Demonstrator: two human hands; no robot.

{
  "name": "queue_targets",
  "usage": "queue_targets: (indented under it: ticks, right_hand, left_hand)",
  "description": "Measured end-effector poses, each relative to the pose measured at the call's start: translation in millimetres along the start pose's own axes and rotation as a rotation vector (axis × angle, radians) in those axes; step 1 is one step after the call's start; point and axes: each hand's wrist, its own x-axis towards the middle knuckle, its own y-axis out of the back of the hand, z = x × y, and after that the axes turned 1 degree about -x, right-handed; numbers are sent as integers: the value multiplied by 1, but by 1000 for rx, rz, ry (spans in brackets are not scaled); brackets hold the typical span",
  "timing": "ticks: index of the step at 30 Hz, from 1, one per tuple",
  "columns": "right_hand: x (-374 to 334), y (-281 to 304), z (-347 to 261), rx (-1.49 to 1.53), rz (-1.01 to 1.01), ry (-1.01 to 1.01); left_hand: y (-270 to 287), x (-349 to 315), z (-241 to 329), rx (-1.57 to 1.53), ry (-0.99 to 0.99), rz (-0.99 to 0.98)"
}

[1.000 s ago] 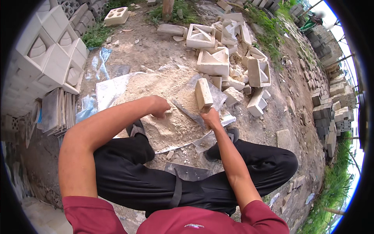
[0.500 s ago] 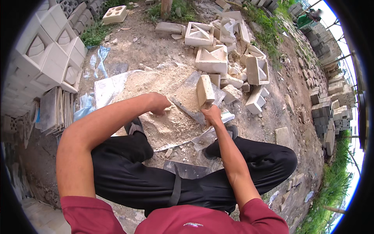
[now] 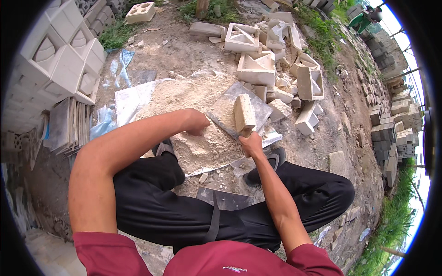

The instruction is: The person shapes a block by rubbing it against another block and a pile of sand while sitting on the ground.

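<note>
My right hand (image 3: 251, 144) grips the short handle of a mallet (image 3: 244, 112) with a thick, pale, dust-coated block for a head. The mallet head stands over a dark flat plate (image 3: 263, 112) dusted with powder. To its left, my left hand (image 3: 198, 123) is closed over a spread of crumbled, sand-coloured material (image 3: 184, 96). Whatever its fingers hold is hidden by the hand. A narrow dark edge (image 3: 222, 125) of the plate runs between the two hands. The crumbs lie on a white sheet (image 3: 131, 102) in front of my feet.
Broken pale block moulds (image 3: 256, 69) and chunks are heaped beyond the mallet. White moulded blocks (image 3: 55, 60) are stacked at left, above leaning flat boards (image 3: 69, 124). Grey blocks (image 3: 383, 142) line the right side. Another dark plate (image 3: 223, 198) lies between my legs.
The whole view has shifted slightly. My left hand has moved a little right, toward the plate's edge; the pale bit seen at its fingers before is hidden now. The mallet has come slightly nearer me.
</note>
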Motion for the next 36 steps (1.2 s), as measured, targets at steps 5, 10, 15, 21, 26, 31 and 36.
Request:
queue_targets:
  ticks: [5,10,15,21,26,31,36]
  right_hand:
    - [-17,3,-33,340,157,78]
    - [0,-18,1,1,96,36]
    - [-1,-1,-22,87,70,11]
    - [-6,-18,-4,74,125,55]
    - [2,3,-26,33,-20,7]
    - [-13,2,-57,255,94,39]
    - [-2,-17,-32,31,-32,58]
  left_hand:
    - [-9,-4,-7,-6,33,-39]
    - [-1,-2,-11,37,32,-22]
    - [-13,-6,-9,3,37,-36]
    - [-7,0,-6,33,-16,1]
    - [-11,-1,-11,21,8,14]
    - [-18,-7,-6,-13,27,-25]
    - [-7,-1,-7,21,32,-46]
